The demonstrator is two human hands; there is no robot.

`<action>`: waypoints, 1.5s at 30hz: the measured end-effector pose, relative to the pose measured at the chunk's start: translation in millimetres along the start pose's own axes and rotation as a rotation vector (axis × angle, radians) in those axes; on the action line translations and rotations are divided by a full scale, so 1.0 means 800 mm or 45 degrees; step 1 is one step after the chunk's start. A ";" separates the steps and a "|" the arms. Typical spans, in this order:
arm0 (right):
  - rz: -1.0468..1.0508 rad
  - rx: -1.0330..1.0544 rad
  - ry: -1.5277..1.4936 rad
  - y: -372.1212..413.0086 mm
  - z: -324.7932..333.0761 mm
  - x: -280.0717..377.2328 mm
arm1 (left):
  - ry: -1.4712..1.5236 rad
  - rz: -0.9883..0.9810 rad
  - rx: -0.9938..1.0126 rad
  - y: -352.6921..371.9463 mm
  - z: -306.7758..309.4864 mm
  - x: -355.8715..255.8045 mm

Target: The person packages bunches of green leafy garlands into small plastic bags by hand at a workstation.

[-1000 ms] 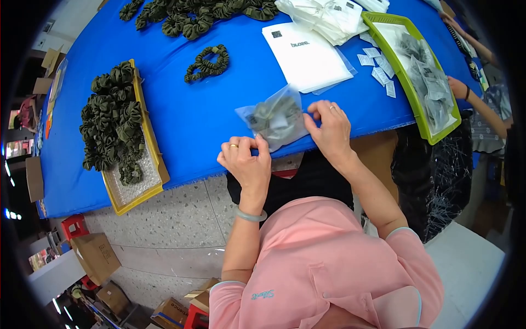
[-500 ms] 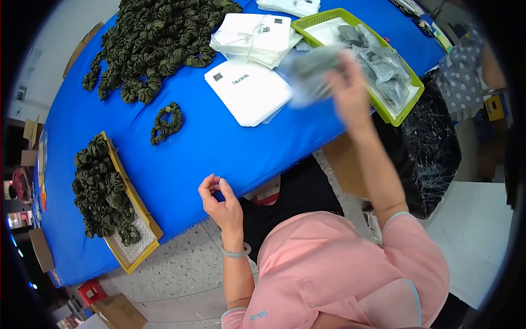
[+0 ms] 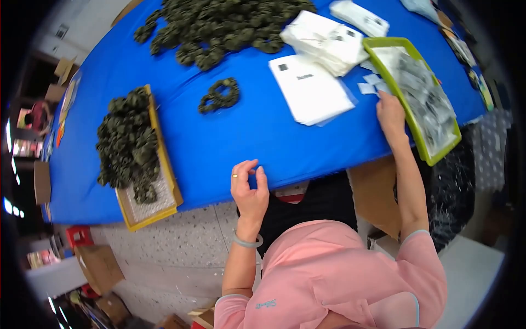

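Observation:
My right hand (image 3: 392, 116) reaches over the table beside the green tray, its fingertips pinched at a small white card (image 3: 368, 88) among several lying there. My left hand (image 3: 250, 189) hovers by the table's near edge, fingers curled and thumb apart, with nothing in it. Bagged dark items (image 3: 419, 90) in clear plastic lie heaped in the green tray (image 3: 450, 149). Left of my right hand rests a stack of white printed plastic bags (image 3: 312, 96). Two dark green scrunchies (image 3: 220, 96), or nearly so, lie together in the table's middle.
Dark green scrunchies fill a yellow tray (image 3: 176, 196) at the table's left edge. A big heap of scrunchies (image 3: 219, 30) covers the far side. More white bag bundles (image 3: 331, 44) lie behind the printed stack. A cardboard box (image 3: 375, 192) stands under the table edge.
My right hand has let go of the bagged dark item at the green tray and moved to the small white cards. The view has shifted; my left hand keeps a similar pose.

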State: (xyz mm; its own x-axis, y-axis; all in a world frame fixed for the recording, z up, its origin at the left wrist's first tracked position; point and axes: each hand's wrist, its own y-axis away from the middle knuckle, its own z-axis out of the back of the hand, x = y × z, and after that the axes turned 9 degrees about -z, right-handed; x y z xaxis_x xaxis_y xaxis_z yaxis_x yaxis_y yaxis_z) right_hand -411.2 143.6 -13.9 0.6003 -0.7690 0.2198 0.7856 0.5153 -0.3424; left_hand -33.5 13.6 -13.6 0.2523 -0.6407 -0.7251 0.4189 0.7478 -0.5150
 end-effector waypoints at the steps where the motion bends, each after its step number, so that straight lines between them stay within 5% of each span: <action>1: -0.106 0.052 0.059 -0.002 0.015 0.022 | -0.006 -0.012 -0.009 -0.001 0.007 0.004; 3: -0.205 0.113 0.088 -0.002 0.029 0.092 | -0.036 0.003 -0.063 -0.007 0.019 0.011; 5: 0.347 -0.022 -0.562 0.007 0.016 0.156 | -0.086 -0.039 -0.101 -0.020 0.032 0.016; 8: 0.827 -0.101 -0.872 0.016 -0.007 0.293 | -0.158 -0.057 -0.157 -0.035 0.054 0.025; 14: 0.892 -0.255 -0.583 0.039 -0.092 0.412 | -0.429 -0.122 -0.265 -0.062 0.124 0.060; 21: 0.860 -0.290 -0.392 0.054 -0.091 0.427 | -1.058 -0.277 -0.225 -0.139 0.197 0.125; 25: 0.105 0.824 -0.964 0.017 -0.021 0.408 | -1.172 -0.237 -0.021 -0.155 0.220 0.161; 26: 0.089 0.810 -0.954 0.013 -0.017 0.398 | -1.175 -0.239 0.022 -0.157 0.217 0.161; 30: -0.682 1.067 -2.169 -0.001 -0.007 0.342 | -0.726 -0.288 -0.234 -0.156 0.182 0.079; 31: -0.701 1.044 -2.162 0.001 -0.001 0.330 | -0.632 -0.352 -0.163 -0.148 0.161 0.061; 37: 0.129 0.478 -1.273 0.088 0.076 0.262 | -0.241 -0.479 0.360 -0.053 -0.006 0.001; 38: 0.116 0.474 -1.262 0.098 0.074 0.252 | -0.162 -0.421 0.327 -0.046 -0.014 -0.003; 41: 0.812 0.027 -0.847 0.125 0.048 0.228 | 0.045 -0.305 0.201 -0.034 -0.018 -0.010; 45: 0.909 0.003 -0.644 0.145 0.033 0.215 | 0.068 -0.319 0.089 -0.035 -0.005 0.001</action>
State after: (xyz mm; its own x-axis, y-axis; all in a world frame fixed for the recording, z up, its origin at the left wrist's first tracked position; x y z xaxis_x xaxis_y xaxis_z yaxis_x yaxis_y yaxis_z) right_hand -212.5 81.0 8.5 0.9431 -0.0021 0.3326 0.1963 0.8108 -0.5514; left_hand -48.7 -7.3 -1.3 0.0878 -0.7927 -0.6032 0.5223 0.5523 -0.6497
